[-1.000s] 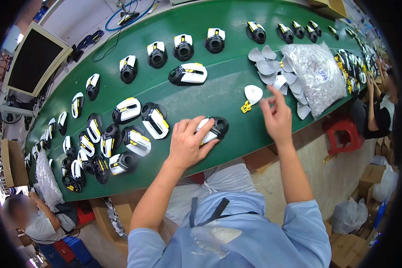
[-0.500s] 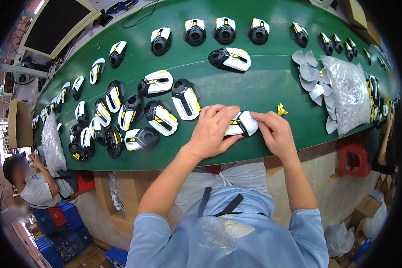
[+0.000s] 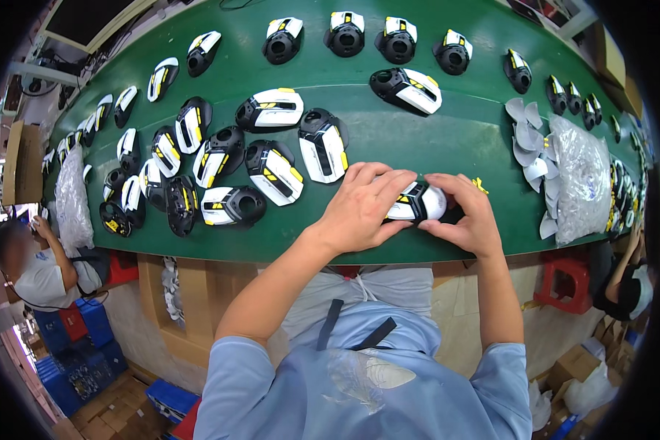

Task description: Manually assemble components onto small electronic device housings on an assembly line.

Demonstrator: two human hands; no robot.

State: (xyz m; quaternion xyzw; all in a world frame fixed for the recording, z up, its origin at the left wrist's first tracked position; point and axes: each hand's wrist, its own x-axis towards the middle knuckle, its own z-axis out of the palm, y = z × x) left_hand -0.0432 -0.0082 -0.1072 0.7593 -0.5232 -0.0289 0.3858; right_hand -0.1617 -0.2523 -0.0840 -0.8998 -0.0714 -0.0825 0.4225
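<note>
A white, black and yellow plastic housing (image 3: 403, 207) lies at the table's near edge between my hands. My left hand (image 3: 363, 207) is closed over its left part, thumb along the near side and fingers over the far side. A smooth pale curved cover (image 3: 434, 203) sits at the housing's right end. My right hand (image 3: 468, 213) pinches around this cover, with the index finger beyond it and the thumb on the near side. My palms and fingers hide much of the housing. Just past my right hand lies a small yellow part (image 3: 479, 185).
Several similar housings stand grouped left of my hands and in a row along the far side of the green table (image 3: 374, 139). To the right are loose grey-white curved covers (image 3: 526, 139) and a clear plastic bag (image 3: 581, 176). Other people sit at both ends.
My right hand has gone from touching the cover's upper edge to gripping it on both sides. The whole view has shifted, so the table's things appear displaced.
</note>
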